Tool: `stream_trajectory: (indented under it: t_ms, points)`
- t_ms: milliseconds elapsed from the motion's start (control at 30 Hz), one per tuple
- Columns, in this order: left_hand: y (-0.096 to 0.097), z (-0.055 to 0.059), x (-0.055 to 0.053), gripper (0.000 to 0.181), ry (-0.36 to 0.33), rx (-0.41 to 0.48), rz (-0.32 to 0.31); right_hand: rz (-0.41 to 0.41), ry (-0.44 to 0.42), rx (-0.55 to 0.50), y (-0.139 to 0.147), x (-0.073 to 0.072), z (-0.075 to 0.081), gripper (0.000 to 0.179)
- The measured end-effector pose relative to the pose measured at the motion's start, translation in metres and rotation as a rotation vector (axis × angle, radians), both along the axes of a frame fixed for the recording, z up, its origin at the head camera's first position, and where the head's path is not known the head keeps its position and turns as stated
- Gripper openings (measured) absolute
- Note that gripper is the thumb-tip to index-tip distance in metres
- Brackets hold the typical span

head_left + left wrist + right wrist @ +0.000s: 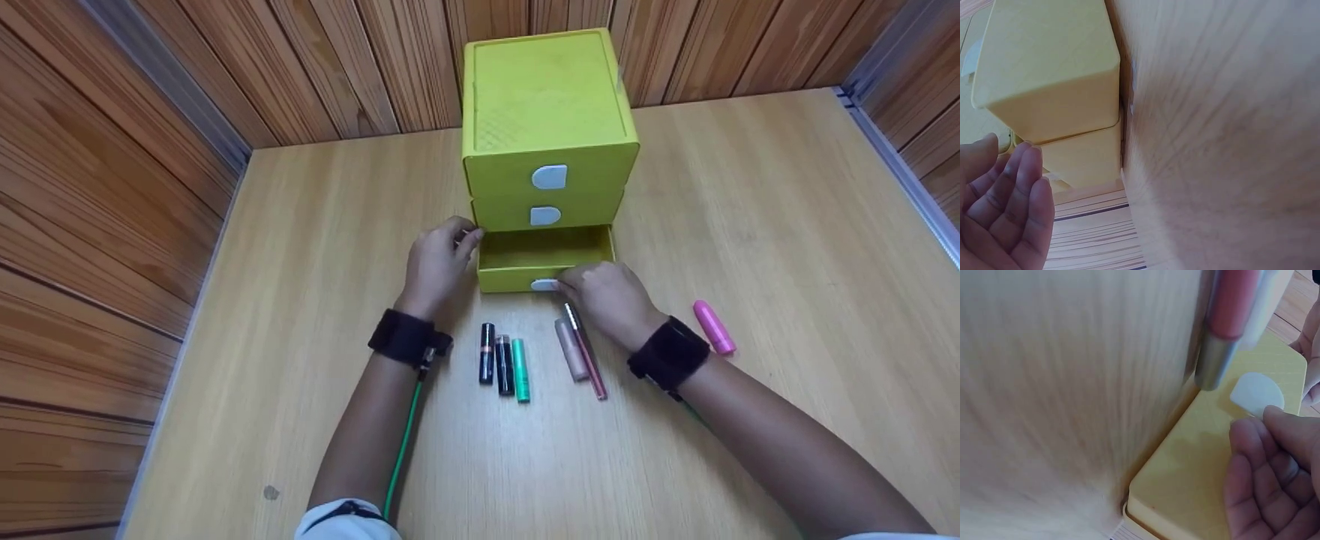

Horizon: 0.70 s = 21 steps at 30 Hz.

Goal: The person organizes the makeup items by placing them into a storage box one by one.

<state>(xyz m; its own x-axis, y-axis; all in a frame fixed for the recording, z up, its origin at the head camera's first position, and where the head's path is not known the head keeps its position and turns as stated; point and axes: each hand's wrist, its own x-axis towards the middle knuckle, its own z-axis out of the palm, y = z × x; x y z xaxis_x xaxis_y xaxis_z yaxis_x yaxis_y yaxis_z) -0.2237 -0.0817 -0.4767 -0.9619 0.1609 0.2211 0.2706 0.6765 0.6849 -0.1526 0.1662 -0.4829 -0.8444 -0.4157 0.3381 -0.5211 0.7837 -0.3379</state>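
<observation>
At foot of yellow-green drawer unit (551,97), right hand (609,300) pinches white tab (541,285) of pulled-out bottom drawer (504,282); left hand (436,264), fingers loosely bent, holding nothing, by unit's left edge.

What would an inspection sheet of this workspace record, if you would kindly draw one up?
Surface: wood-grain tabletop, one small grey spot at near left.
Job's things: yellow drawer unit, bottom drawer pulled out.
Clutter: two black tubes, green tube, mauve tube, slender pink tube before the unit; bright pink tube farther right.
Hands: left hand beside the unit, contact unclear; right hand pinches the bottom drawer's white handle.
Cables: green cable along the left forearm, another near the right wrist.
Surroundings: wood-panelled walls.
</observation>
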Motion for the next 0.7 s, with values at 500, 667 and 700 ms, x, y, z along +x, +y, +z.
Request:
stream_trajectory:
  t_ms: [500, 667, 700]
  points:
    - [-0.008, 0.007, 0.008, 0.026, -0.105, -0.009, -0.067, 0.061, 0.057, 0.028, 0.0, 0.03, -0.005, 0.015]
    - [-0.01, 0.01, 0.008, 0.028, -0.112, -0.014, -0.078, 0.065, 0.034, -0.01, -0.001, 0.039, -0.005, 0.02]
    - [-0.01, 0.01, 0.008, 0.028, -0.109, -0.018, -0.079, 0.069, 0.035, -0.015, -0.001, 0.041, -0.005, 0.02]
